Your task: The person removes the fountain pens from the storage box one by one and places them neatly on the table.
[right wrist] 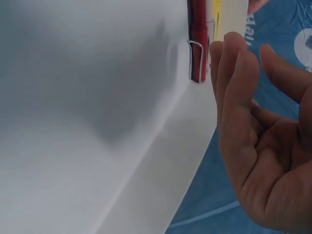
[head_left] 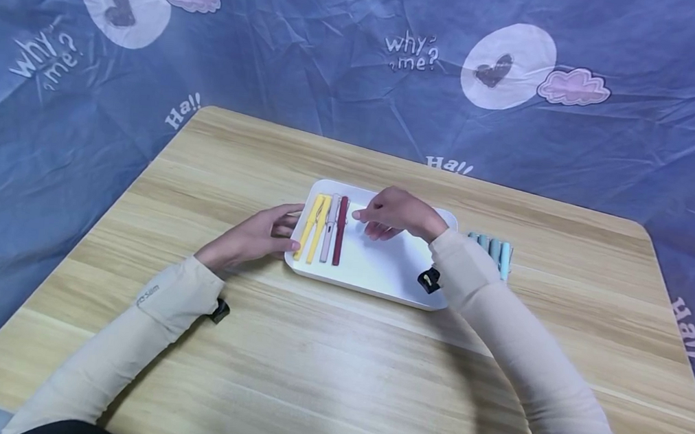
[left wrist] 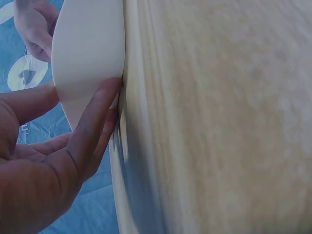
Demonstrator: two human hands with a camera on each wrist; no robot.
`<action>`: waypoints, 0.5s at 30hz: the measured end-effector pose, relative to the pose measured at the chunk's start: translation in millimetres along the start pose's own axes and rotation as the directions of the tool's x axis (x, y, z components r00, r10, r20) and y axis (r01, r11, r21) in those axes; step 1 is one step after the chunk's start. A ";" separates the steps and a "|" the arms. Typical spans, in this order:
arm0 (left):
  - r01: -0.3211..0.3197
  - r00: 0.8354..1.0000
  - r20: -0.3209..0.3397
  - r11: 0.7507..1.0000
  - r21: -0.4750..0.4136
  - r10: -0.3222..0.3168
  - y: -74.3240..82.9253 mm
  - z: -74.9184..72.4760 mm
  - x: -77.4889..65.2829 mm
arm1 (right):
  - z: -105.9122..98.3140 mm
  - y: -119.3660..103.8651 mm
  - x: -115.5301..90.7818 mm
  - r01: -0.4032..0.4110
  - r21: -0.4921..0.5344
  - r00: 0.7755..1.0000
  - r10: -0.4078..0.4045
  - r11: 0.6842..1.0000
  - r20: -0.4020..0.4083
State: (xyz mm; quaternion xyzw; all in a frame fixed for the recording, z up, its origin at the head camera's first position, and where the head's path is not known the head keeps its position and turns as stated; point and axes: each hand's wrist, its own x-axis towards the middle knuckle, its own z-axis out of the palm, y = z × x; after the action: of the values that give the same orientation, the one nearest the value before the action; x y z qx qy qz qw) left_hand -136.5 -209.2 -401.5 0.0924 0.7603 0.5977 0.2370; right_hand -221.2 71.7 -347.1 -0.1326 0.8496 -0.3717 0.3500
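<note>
"How do the hands stand?"
"Left hand (head_left: 253, 236) grips the left end of the white tray (head_left: 380, 265); right hand (head_left: 399, 211) is empty above it, thumb and fingers apart."
"Pens?"
"Two yellow pens (head_left: 318, 231), a grey pen (head_left: 329, 229) and a dark red pen (head_left: 339, 235) lie inside the tray's left end; four teal pens (head_left: 495, 249) just beyond its right."
"Advice?"
"Seems a lining-up step: hold the tray steady, set pens parallel, clips toward its far side."

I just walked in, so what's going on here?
A person's left hand grips one end of a white tray. Inside, two yellow pens, a grey pen and a dark red pen lie side by side near that end. The right hand hangs over the tray, holding nothing. Bluish pens lie on the table to the right.
</note>
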 end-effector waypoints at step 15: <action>0.004 1.000 0.005 1.000 0.001 -0.004 -2.2 -0.6 0.7 | 20.8 3.1 27.0 -0.052 -0.104 0.998 0.049 0.993 -0.032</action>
State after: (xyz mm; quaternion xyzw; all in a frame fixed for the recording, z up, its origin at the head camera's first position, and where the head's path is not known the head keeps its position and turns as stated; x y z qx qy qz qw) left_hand -137.2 -210.0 -403.6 0.0923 0.7601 0.5967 0.2402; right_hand -226.2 49.5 -372.7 -0.1238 0.8760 -0.3198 0.3391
